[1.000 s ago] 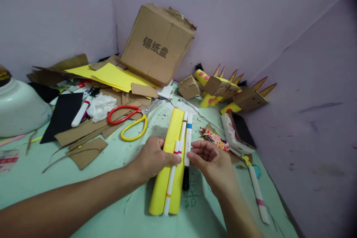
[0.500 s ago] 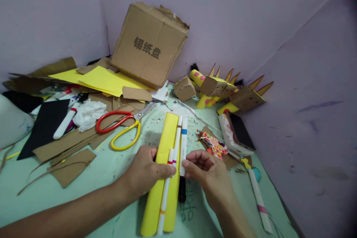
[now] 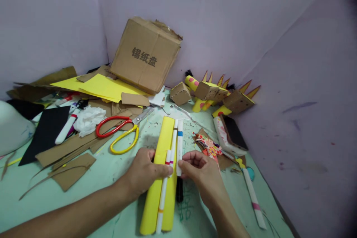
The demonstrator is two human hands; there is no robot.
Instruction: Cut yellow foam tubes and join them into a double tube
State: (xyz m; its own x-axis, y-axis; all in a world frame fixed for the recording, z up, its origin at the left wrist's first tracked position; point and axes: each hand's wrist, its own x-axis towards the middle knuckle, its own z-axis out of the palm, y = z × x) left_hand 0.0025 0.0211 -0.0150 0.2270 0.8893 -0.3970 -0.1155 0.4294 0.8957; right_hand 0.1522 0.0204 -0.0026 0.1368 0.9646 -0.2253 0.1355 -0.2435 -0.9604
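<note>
My left hand (image 3: pixel 145 173) grips a sheet of yellow paper (image 3: pixel 152 200), rolled in from both sides, its thumb pressing on slim white markers (image 3: pixel 163 197) lying along the groove. Red, purple and orange bands show on them. Between thumb and fingers of my right hand (image 3: pixel 202 174) is a white marker (image 3: pixel 180 148) with a blue band, upright along the paper's right edge. Below it a black object (image 3: pixel 180 189) sticks out, partly hidden. Left of the paper lie scissors (image 3: pixel 119 134) with red and yellow handles, blades spread.
A cardboard box (image 3: pixel 145 55) leans on the back wall behind yellow sheets (image 3: pixel 103 87) and cardboard scraps (image 3: pixel 74 173). Spiked cardboard figures (image 3: pixel 237 100) stand at back right. A phone-like dark slab (image 3: pixel 235 134), patterned scraps (image 3: pixel 210 145) and another white marker (image 3: pixel 253 197) lie right.
The camera view has shifted slightly, so the background sits lower and further left. Both hands keep the same hold on the paper and markers.
</note>
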